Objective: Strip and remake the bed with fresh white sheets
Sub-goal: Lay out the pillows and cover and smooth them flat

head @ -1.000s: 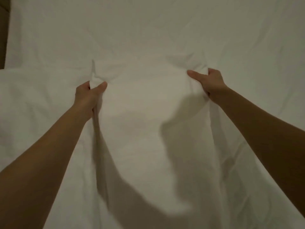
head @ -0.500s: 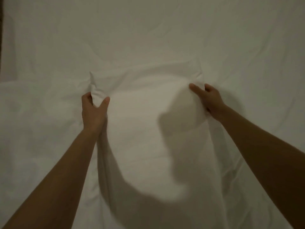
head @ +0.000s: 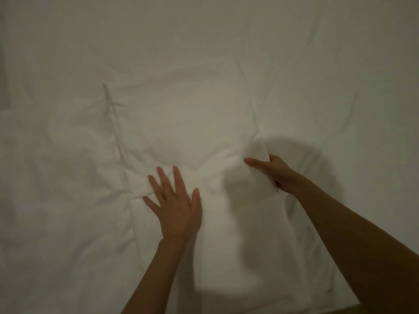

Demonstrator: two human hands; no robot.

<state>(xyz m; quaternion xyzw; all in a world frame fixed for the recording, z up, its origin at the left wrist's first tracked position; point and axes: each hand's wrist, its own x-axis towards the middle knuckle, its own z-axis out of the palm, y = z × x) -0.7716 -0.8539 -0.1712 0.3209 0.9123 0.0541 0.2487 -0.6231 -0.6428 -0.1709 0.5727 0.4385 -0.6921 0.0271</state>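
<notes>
Your white sheet (head: 181, 123) lies spread and wrinkled across the bed, a folded panel in the middle, its right edge bunched upward.

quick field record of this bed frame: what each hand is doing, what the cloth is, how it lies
left hand: open, fingers spread, palm down on the folded sheet
right hand: grips a bunched edge of the folded sheet
folded sheet: white, lying on the bed sheet, long creases down both sides
bed sheet: white, wrinkled, fills most of the view
lighting: dim, with hand shadows on the cloth
</notes>
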